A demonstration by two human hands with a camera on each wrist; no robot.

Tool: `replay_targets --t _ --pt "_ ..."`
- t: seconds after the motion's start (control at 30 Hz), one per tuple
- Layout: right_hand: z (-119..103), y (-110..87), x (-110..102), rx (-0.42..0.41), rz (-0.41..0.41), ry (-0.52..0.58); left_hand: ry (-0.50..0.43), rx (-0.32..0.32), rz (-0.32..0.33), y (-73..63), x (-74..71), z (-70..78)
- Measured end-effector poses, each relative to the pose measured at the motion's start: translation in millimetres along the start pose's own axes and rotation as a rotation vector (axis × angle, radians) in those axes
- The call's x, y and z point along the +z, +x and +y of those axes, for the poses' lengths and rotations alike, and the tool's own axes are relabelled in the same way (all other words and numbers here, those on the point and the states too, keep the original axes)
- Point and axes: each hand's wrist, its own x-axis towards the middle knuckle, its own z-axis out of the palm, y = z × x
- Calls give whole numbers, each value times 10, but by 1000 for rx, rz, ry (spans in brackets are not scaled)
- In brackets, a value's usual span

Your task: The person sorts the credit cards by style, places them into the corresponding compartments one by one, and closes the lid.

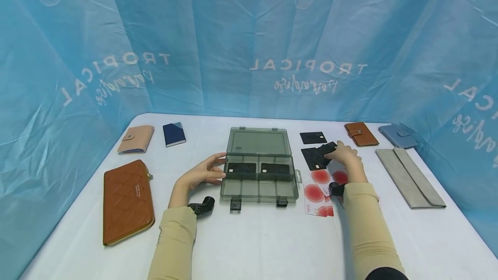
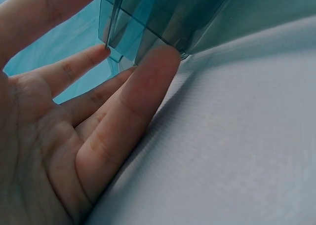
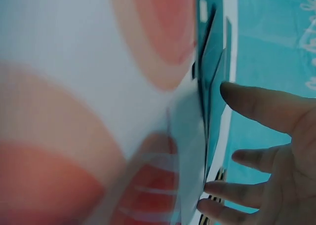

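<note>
A translucent grey-green compartment box (image 1: pixel 258 200) lies with its lid (image 1: pixel 258 141) folded back. Two stacks of black cards, a left stack (image 1: pixel 242 170) and a right stack (image 1: pixel 275 171), sit in its compartments. My left hand (image 1: pixel 202 173) touches the box's left side with extended fingers, and its fingertips meet the clear wall in the left wrist view. Over on the right, my right hand (image 1: pixel 344 155) reaches the overlapping black cards (image 1: pixel 313 159). In the right wrist view its thumb (image 3: pixel 256 99) is at the cards' surface, the fingers spread near their edge.
A lone black card (image 1: pixel 313 138) lies behind the others, with red-and-white cards (image 1: pixel 314 193) in front. At right are a brown wallet (image 1: pixel 362 134), blue wallet (image 1: pixel 397 136) and grey pouch (image 1: pixel 410 178). At left are a brown zip wallet (image 1: pixel 128 202), beige wallet (image 1: pixel 136 138) and navy booklet (image 1: pixel 173 134).
</note>
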Motion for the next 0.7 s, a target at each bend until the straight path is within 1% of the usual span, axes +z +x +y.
replay_targets --t 0.1,0.13,0.2,0.3,0.4,0.53,0.63,0.7 --pt "-8 -17 -11 6 10 -16 1 -5 2 5 2 -18" --pt "-43 -92 -46 10 -3 -14 2 -7 2 7 4 -22" --pt "-49 -115 -60 4 5 -16 5 -7 3 9 10 -27" --pt "-39 -122 -74 0 9 -9 7 -3 3 9 17 -29" --pt "-11 -100 -69 -7 31 24 9 -3 7 5 19 -26" --pt "18 -89 -42 -51 89 107 13 -7 11 2 15 -21" --pt "19 -110 -28 -110 127 155 10 -4 11 4 10 -15" --pt "11 -130 -23 -157 138 187 6 -3 13 2 10 -11"
